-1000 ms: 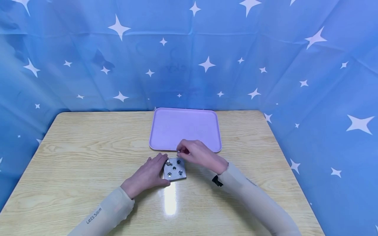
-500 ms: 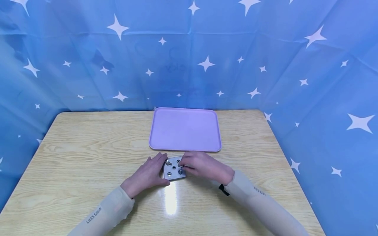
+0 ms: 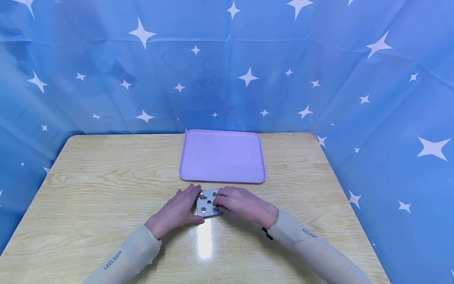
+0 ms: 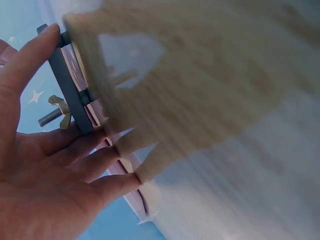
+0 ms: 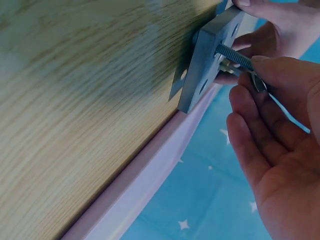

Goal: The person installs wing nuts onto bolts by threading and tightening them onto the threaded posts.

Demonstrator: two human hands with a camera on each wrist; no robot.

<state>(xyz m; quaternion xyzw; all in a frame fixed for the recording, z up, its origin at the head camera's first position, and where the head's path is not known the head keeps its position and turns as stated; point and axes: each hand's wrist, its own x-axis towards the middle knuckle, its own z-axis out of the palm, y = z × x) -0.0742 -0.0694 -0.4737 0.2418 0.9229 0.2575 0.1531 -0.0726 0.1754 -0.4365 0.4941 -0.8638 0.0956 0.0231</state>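
Observation:
The grey metal plate (image 3: 209,209) with several holes rests on the table, raised on short feet in the left wrist view. My left hand (image 3: 177,208) holds its left side, thumb at the near corner and fingers at the far one. A wing nut (image 4: 62,111) sits on the bolt by the left fingers. Over the plate's right side, my right hand (image 3: 244,203) pinches a small shiny metal piece (image 5: 259,83), apparently a wing nut, between thumb and finger, at the tip of a threaded bolt (image 5: 234,56) standing out of the plate. Fingers partly hide that piece.
Behind the plate lies a purple tray (image 3: 221,156) with nothing in it, near the back edge of the wooden table (image 3: 117,165). A blue curtain (image 3: 227,94) with white stars hangs behind and at both sides.
My right hand has come from the tray's near edge toward me, over the plate's right bolt, with the small piece. The left hand and the plate have stayed still.

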